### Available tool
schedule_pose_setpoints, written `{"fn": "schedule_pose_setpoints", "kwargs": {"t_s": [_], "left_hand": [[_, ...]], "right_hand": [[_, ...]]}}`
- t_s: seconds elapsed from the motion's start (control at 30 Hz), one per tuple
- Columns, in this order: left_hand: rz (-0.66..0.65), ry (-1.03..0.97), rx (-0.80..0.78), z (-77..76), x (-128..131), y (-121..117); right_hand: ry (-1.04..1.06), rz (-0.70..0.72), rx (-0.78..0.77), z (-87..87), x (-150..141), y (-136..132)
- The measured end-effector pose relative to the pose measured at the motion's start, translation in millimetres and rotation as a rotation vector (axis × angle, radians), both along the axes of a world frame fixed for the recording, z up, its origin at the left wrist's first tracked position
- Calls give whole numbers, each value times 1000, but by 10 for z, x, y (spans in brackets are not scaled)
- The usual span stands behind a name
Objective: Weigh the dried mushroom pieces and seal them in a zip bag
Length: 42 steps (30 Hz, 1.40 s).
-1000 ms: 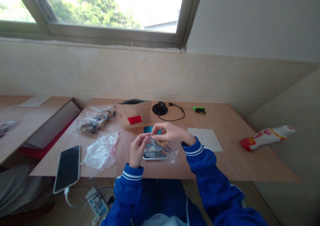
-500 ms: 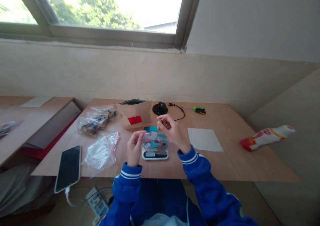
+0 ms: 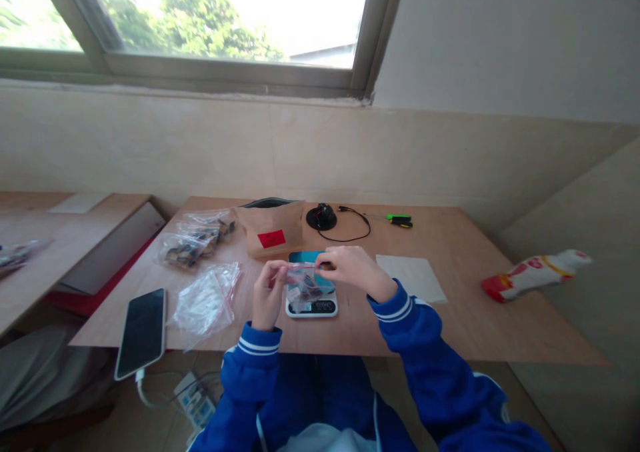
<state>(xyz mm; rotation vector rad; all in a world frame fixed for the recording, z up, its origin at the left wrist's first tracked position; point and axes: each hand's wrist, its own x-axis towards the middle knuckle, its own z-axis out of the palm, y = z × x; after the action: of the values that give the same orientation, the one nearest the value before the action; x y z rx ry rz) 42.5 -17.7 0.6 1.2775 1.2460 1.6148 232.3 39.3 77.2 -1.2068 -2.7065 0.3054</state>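
Observation:
A small clear zip bag with dark bits inside hangs between both my hands, just above a small white kitchen scale with a teal top. My left hand pinches the bag's left top corner. My right hand pinches the right end of the bag's top edge. Both hands are closed on the bag over the near middle of the wooden table.
A pile of empty zip bags and a phone on a cable lie to the left. Filled bags, a brown paper bag, a black round device, a green screwdriver, white paper and a red-white packet surround them.
My right hand came down from above the scale to the bag's top edge and pinches it. The bag hangs lower and narrower than a second ago.

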Motion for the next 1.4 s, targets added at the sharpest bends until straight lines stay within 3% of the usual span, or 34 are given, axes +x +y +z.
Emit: {"fn": "schedule_pose_setpoints", "kwargs": {"t_s": [0.1, 0.17, 0.3, 0.4, 0.47, 0.57, 0.67, 0.87, 0.97, 1.1, 1.17, 1.27, 1.4], "left_hand": [[26, 217, 116, 76, -78, -53], [47, 500, 250, 139, -131, -101], [-37, 1041, 455, 180, -169, -135], [-10, 1186, 551, 160, -142, -118], [-54, 1205, 590, 181, -119, -143], [-232, 1191, 612, 276, -97, -252], [-313, 1184, 596, 360, -94, -342], [-263, 1226, 542, 314, -81, -229], [-261, 1195, 537, 232, -40, -133], [-194, 1082, 546, 127, 21, -57], [-149, 1029, 562, 88, 40, -35], [-76, 974, 583, 37, 50, -6], [10, 926, 566, -26, 37, 29]], "right_hand": [[32, -63, 44, 22, -16, -12], [54, -98, 33, 58, -11, -18], [49, -150, -29, 142, 15, -23], [16, -177, -28, 179, 46, 1], [-29, -225, 22, 185, 76, 40], [-86, -325, 96, 170, 123, 109], [-96, -336, 101, 143, 143, 136], [5, -299, 77, 195, 125, 42], [206, -315, 26, 219, 79, 8], [681, -183, -240, 52, -54, 31], [799, -103, -368, -93, -108, 62], [790, -2, -447, -258, -125, 101], [743, 99, -533, -255, -63, 127]]}}
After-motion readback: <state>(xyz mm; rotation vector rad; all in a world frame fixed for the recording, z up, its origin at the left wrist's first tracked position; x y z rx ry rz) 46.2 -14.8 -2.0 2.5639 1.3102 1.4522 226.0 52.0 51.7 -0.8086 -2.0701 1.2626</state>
